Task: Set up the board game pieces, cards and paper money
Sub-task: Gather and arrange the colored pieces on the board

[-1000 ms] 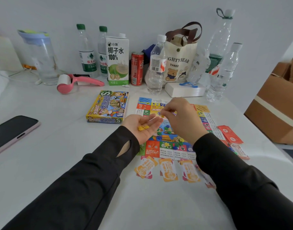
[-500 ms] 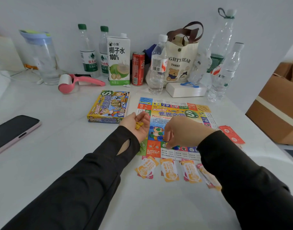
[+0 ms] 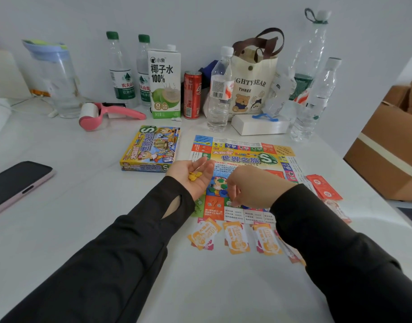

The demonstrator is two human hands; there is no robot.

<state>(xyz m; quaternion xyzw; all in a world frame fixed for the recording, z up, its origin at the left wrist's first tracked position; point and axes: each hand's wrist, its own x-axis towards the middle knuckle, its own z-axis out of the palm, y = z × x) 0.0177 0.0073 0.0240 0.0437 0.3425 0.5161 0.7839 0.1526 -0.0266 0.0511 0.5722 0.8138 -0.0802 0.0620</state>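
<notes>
My right hand (image 3: 249, 186) curls onto the board (image 3: 243, 157), grip hidden; I cannot tell if it pinches anything. Left hand (image 3: 188, 170), palm-up, grip spread, cradles yellow pieces (image 3: 195, 176) too clumped to count. Three orange cards (image 3: 236, 237) show fully; a fourth hides under my sleeve (image 3: 317, 229).

White table (image 3: 72, 229): game board (image 3: 242, 152), game box (image 3: 151, 149), orange cards (image 3: 236, 237), phone (image 3: 16, 183), lint roller (image 3: 107, 114), bottles (image 3: 219, 94).

Game box (image 3: 151, 149) left of board (image 3: 244, 155); 3, perhaps 4, cards (image 3: 236, 237) before it.
</notes>
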